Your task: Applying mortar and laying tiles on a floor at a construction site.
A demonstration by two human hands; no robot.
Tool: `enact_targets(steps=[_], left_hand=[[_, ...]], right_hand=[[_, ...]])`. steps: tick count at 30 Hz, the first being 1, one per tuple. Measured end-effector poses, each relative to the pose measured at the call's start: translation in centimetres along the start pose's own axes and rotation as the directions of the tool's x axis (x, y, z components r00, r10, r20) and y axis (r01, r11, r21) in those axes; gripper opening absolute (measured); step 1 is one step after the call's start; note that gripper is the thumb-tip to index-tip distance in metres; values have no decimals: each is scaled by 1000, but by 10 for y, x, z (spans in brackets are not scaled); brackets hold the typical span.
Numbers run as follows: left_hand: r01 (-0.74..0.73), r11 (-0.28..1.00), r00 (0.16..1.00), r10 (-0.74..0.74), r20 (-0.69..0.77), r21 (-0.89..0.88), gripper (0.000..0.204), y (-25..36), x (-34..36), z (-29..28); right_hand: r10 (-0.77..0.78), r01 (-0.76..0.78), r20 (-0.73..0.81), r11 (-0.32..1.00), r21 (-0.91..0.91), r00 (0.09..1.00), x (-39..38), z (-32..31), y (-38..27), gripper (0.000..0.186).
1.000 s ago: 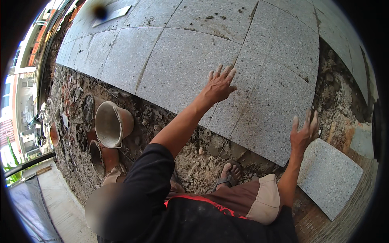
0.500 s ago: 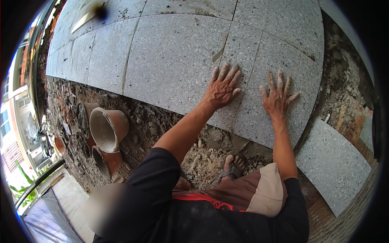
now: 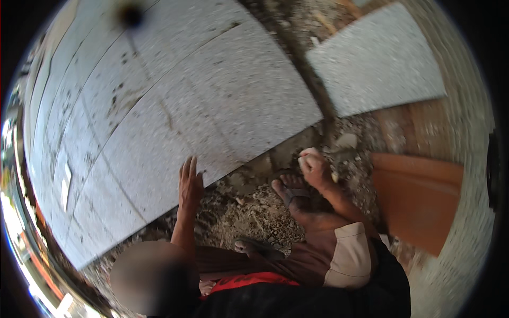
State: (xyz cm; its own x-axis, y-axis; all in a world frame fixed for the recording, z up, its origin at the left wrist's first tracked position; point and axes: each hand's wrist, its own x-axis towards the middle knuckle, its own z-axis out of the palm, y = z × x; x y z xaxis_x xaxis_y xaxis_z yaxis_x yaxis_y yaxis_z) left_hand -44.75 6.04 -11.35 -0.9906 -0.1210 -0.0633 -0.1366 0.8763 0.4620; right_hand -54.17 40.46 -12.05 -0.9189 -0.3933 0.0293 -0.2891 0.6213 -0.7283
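My left hand (image 3: pixel 191 183) is at the near edge of the laid grey speckled tiles (image 3: pixel 228 90), its fingers stretched out together and nothing visible in them. Whether it rests on the tile or hovers, I cannot tell. Over the bare soil just beyond that edge, my right hand (image 3: pixel 316 170) has its fingers curled. Something pale shows at its fingertips, but motion blur hides what it is. Close to its left is my foot in a sandal (image 3: pixel 292 192).
A loose speckled tile (image 3: pixel 379 61) lies at the upper right, separated from the laid tiles by a strip of dirt. Below it is an orange-brown slab (image 3: pixel 416 199). Rubble and soil (image 3: pixel 260 212) surround my feet. A thin light strip (image 3: pixel 66 185) lies on the left tiles.
Both hands have left the flat pressing pose on the tiles and come nearer my body; the right has curled. The view has swung right, bringing the orange-brown slab in and the buckets out.
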Motion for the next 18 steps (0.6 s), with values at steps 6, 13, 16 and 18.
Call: enact_targets(steps=[6, 13, 16, 18], left_hand=[[-154, 895, 876, 320, 361, -419, 37, 57, -98, 46], [-226, 880, 759, 427, 491, -417, 34, 95, -77, 51], [-290, 943, 883, 330, 335, -164, 30, 57, -45, 11], [27, 998, 952, -9, 307, -55, 33, 48, -37, -35]], right_hand=[[304, -309, 60, 945, 110, 951, -122, 6, 24, 15], [659, -711, -386, 703, 10, 646, -214, -25, 78, 21], [742, -743, -181, 665, 79, 645, -132, 5, 27, 31], [749, -752, 64, 656, 65, 659, -130, 4, -10, 42]])
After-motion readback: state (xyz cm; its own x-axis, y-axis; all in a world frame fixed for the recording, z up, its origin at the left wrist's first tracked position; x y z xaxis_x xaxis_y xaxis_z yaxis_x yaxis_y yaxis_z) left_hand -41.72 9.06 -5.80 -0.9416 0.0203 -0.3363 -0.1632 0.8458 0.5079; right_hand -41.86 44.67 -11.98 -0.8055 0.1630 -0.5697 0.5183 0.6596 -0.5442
